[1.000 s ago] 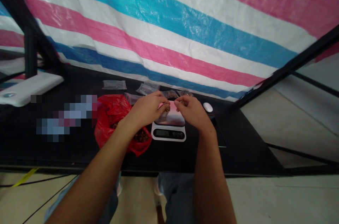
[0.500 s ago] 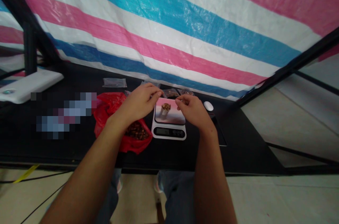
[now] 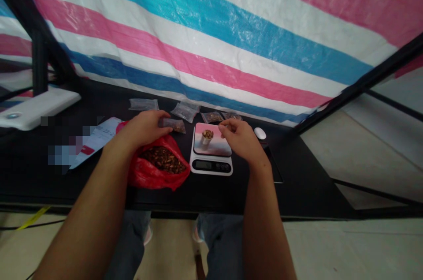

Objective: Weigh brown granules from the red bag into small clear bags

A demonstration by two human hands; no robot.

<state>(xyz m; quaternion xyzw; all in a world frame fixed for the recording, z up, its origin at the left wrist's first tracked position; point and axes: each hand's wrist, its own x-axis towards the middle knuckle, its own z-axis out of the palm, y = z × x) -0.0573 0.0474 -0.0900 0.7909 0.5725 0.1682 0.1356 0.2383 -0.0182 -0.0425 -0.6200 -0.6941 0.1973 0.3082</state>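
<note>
My left hand [image 3: 147,128] is above the back of a red plastic bag [image 3: 145,175]. Its thumb and fingers close on the near end of a small clear plastic bag [image 3: 178,126] with brown bits inside. Open at the top, the red bag holds many small brown kernel-like pieces [image 3: 163,159]. A white kitchen scale [image 3: 211,169] stands to its right, carrying a small cup [image 3: 206,140] heaped with similar pieces. At the right edge of the scale's plate is my right hand [image 3: 238,136], fingers curled and pinched together; whatever they hold is hidden.
Two filled clear bags [image 3: 212,117] lie behind the scale, with flat clear bags [image 3: 143,104] farther left. A white mouse [image 3: 260,132] and a dark flat device [image 3: 273,165] are on the right. A printed pouch [image 3: 99,141] and white box [image 3: 39,108] lie left. Striped sheeting hangs behind.
My left hand has moved left from the back of the scale to the small filled bag, uncovering the red bag's contents. My right hand and the cup have stayed in place.
</note>
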